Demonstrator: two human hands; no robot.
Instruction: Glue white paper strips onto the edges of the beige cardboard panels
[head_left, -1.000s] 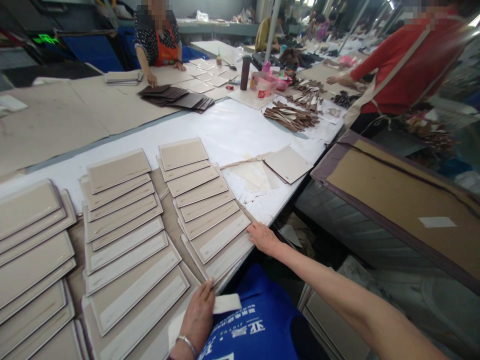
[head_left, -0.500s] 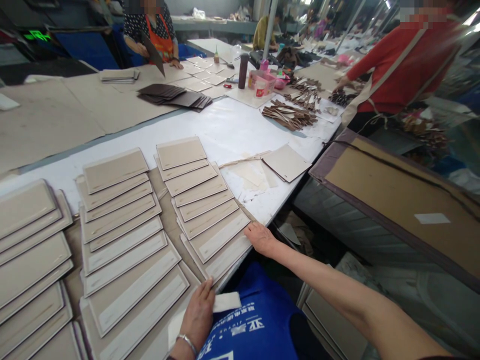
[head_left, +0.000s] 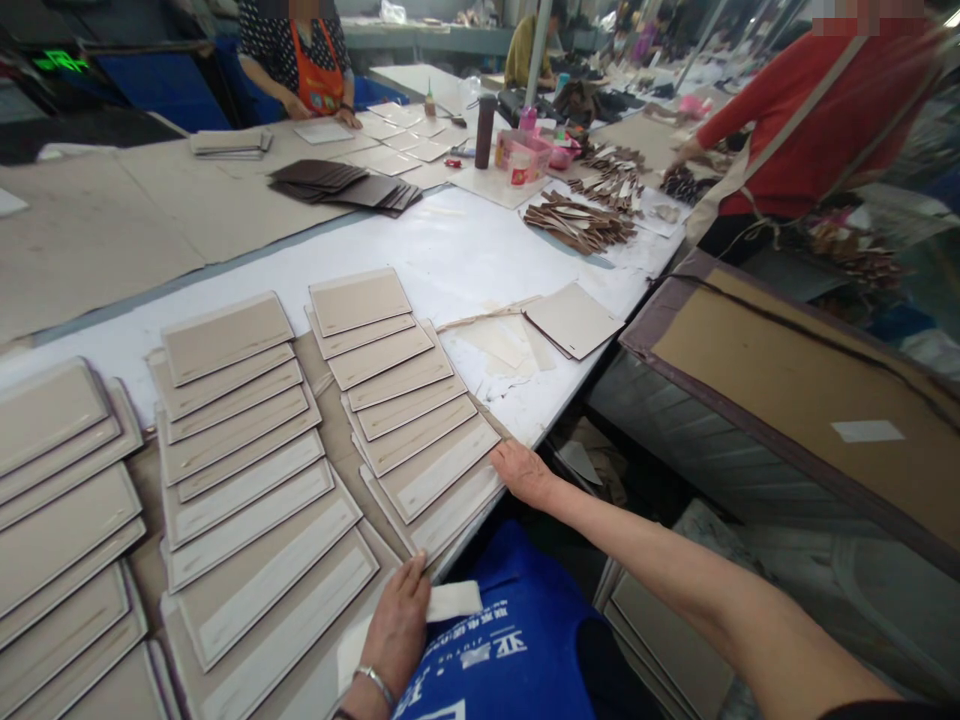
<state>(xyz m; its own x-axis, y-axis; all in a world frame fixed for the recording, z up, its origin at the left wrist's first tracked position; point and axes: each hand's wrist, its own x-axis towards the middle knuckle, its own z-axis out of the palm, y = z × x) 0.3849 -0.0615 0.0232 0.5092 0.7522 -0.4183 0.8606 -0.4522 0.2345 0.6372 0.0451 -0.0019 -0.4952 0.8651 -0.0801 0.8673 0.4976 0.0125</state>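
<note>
Overlapping beige panels (head_left: pixel 405 362) lie in columns on the work table, the nearer ones with a white strip (head_left: pixel 450 465) along one edge. At the table edge, my right hand (head_left: pixel 521 475) has its fingers curled at the right end of the nearest panel (head_left: pixel 459 520) in the right column. My left hand (head_left: pixel 401 615), wearing a bracelet, is closed over a loose white strip (head_left: pixel 454 601) that shows on both sides of it. Its fingertips rest at the same panel's near left corner. The undersides of both hands are hidden.
Dark panels (head_left: pixel 341 185), a pink basket (head_left: pixel 521 157) and brown strips (head_left: pixel 579 222) lie farther back. A loose beige panel (head_left: pixel 574 318) is near the right edge. A large box (head_left: pixel 810 390) stands at right. Two co-workers stand nearby, one in an orange apron (head_left: pixel 319 75).
My hands have barely moved. The co-worker in the orange apron has lowered a raised dark panel; a pale panel now lies flat under that person's hands. The view has shifted slightly.
</note>
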